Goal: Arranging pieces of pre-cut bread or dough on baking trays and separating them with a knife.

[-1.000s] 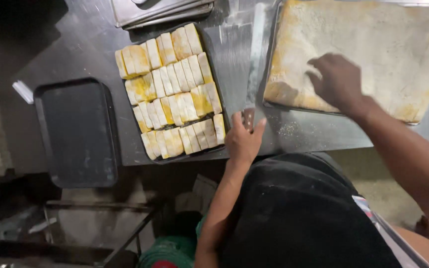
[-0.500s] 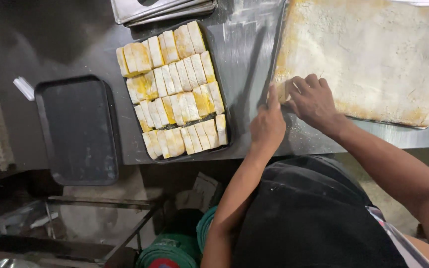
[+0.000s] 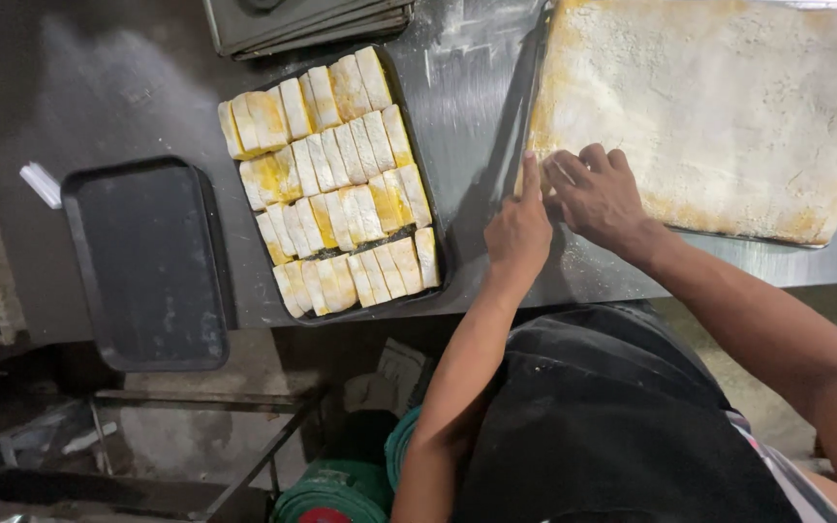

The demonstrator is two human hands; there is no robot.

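— Two trays on my head view, is that right?

— Two dark ones at left, yes: an empty black tray (image 3: 147, 266) at centre left, hanging over the counter edge, and a filled tray (image 3: 438, 261) just right of it, packed with pale yellow cut pieces (image 3: 336, 184) in four rough rows. I can't count the pieces exactly. One stack of metal trays (image 3: 307, 21) sits at the top edge. One big floured sheet of dough (image 3: 719, 107) fills the upper right, on the steel counter (image 3: 99, 87).

— And the hands?

— Both meet at the sheet's lower left corner, mid-frame. I see my left hand (image 3: 518, 230) loosely curled, forefinger stretched up along the sheet's left edge, touching it. My right hand (image 3: 598, 194) lies knuckles up, fingers (image 3: 566, 172) bent and pressed on the dough corner. Neither wraps around anything. Nothing lies between the hands and the filled tray except bare dusty steel.
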